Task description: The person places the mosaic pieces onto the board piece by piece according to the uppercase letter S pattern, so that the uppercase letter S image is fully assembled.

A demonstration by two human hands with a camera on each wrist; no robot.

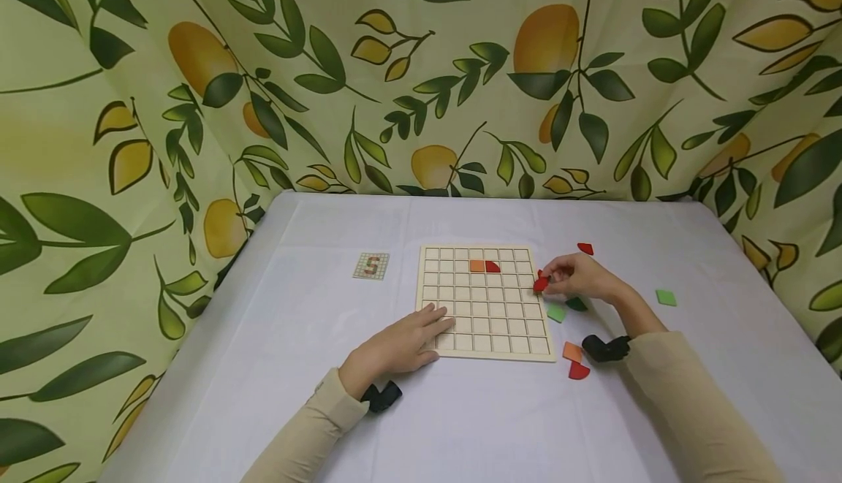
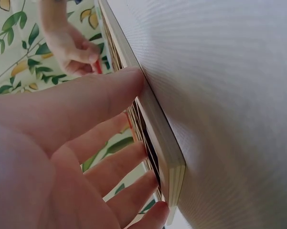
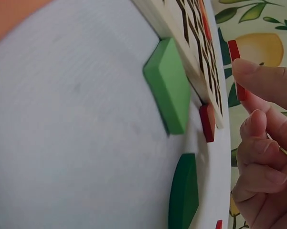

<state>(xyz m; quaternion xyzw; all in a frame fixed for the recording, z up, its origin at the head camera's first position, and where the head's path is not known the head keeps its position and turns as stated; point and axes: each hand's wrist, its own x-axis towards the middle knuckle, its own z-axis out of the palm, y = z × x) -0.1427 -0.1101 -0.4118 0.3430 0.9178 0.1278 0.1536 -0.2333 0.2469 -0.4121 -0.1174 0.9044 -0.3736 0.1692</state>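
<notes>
A pale wooden grid board lies flat on the table, with an orange square tile and a red quarter-round tile side by side in its cells. My left hand rests on the board's near left corner, fingers extended over the grid and thumb against the near edge. Just beyond the board's right edge, my right hand pinches a red tile between thumb and finger, raised off the table. Below it, another red tile lies against the board's edge.
A small card with an S pattern lies left of the board. Right of the board are light green tiles, a dark green tile, an orange tile and red tiles. A leaf-patterned curtain surrounds the table.
</notes>
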